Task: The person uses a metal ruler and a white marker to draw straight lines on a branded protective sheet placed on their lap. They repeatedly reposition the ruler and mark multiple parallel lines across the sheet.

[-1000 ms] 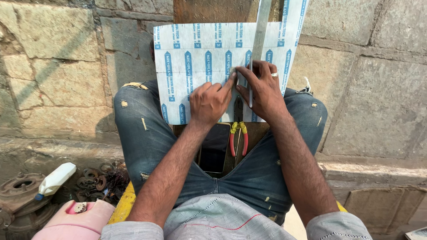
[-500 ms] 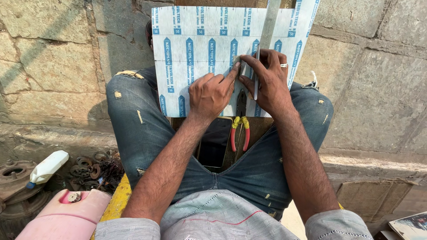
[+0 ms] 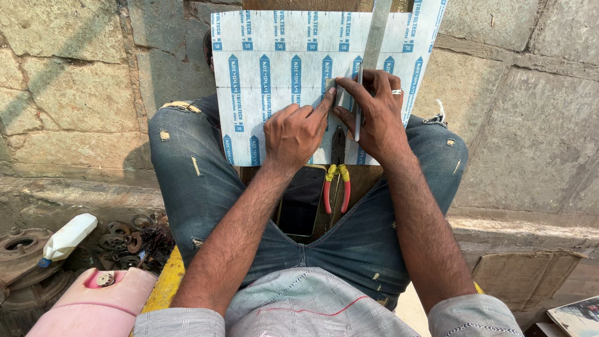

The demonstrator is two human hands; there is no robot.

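Marking the sheet (image 3: 281,81) along a ruler (image 3: 374,37). Left hand (image 3: 296,131) flat, pressing; right hand (image 3: 374,112) gripping a scriber (image 3: 358,103). Needs steady pressure.

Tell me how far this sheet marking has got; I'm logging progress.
Done: the blue-printed sheet lies across the knees with a metal ruler laid on it. In hand: the right hand holds a thin tool at the ruler's edge, and the left hand presses the sheet. No cut shows; the pliers lie untouched.

Pliers (image 3: 337,178) and phone (image 3: 301,201) between knees
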